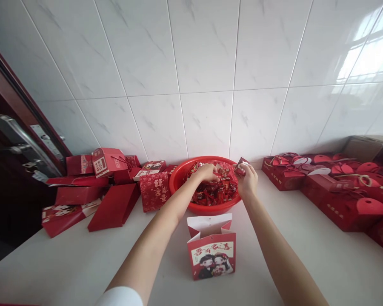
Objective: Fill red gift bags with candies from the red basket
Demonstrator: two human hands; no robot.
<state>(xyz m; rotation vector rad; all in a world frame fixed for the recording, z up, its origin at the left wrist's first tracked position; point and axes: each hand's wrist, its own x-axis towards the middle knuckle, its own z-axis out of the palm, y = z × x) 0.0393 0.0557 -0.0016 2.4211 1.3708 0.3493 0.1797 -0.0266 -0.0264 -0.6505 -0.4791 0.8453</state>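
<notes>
A round red basket (pixel 207 208) stands near the wall, filled with red-wrapped candies (pixel 212 193). My left hand (pixel 208 173) reaches over the candies inside the basket, its fingers curled together at the wrappers; what they hold, if anything, is too small to name. At the basket's right rim, my right hand (pixel 248 180) is closed on a small red packet (pixel 242 166) with a white picture. In front of the basket, between my forearms, an upright red and white paper box (pixel 212 257) with a cartoon couple on it has its top open.
Several red boxes (pixel 115 208) lie in a loose pile at the left, beside a dark door with a metal handle (pixel 14 131). Rows of red boxes with string handles (pixel 333 202) fill the right side. Behind them is a cardboard box (pixel 368 148). A tiled wall rises behind the white table (pixel 166 272).
</notes>
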